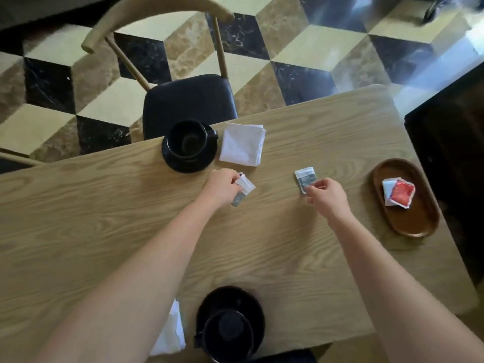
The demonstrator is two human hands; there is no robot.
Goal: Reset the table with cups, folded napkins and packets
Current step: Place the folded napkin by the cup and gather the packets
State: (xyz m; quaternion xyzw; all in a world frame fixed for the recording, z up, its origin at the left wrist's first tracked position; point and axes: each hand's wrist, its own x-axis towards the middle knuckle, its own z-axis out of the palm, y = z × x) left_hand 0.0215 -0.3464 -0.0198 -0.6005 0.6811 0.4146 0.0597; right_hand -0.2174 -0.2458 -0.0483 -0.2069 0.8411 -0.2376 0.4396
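Observation:
My left hand [222, 186] pinches small white and grey packets [245, 186] just above the wooden table [104, 205]. My right hand [327, 195] grips the near end of a grey and white packet [305, 176] that lies on the table. A black cup on a black saucer [188, 146] stands at the far edge, with a folded white napkin [242, 144] to its right. A second black cup on a saucer [230, 323] sits at the near edge, with a white napkin [170, 334] to its left, partly hidden by my left arm.
A brown oval wooden tray [408, 224] at the right holds a red packet [400, 193] and a white one. A chair with a black seat [188, 100] stands beyond the far edge. The floor has a cube pattern. A dark cabinet is at the right.

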